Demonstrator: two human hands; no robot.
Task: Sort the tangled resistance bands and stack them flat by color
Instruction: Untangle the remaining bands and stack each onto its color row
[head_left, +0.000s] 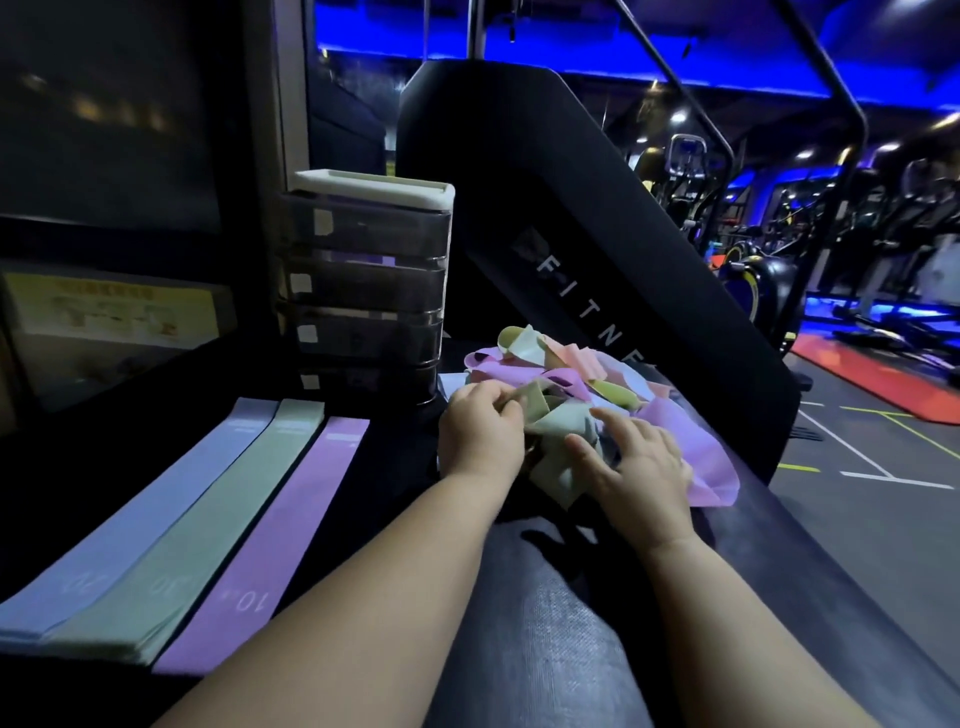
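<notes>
Bands (192, 540) already sorted lie flat along the bench's (545, 623) left edge as blue, green and purple stacks, probably to keep the colours apart. The tangle (545, 374) sits at its far right edge. The right hand (636, 467) rests spread on the tangle, seemingly pinning it, while the left hand (480, 431) pinches a green band (553, 422).

2 bare arms (363, 597) reach forward, hands close together.
Left hand (480, 434) palm down, fingers curled, pinching a green band (553, 422); right hand (641, 465) palm down, fingers spread and nearly straight.
</notes>
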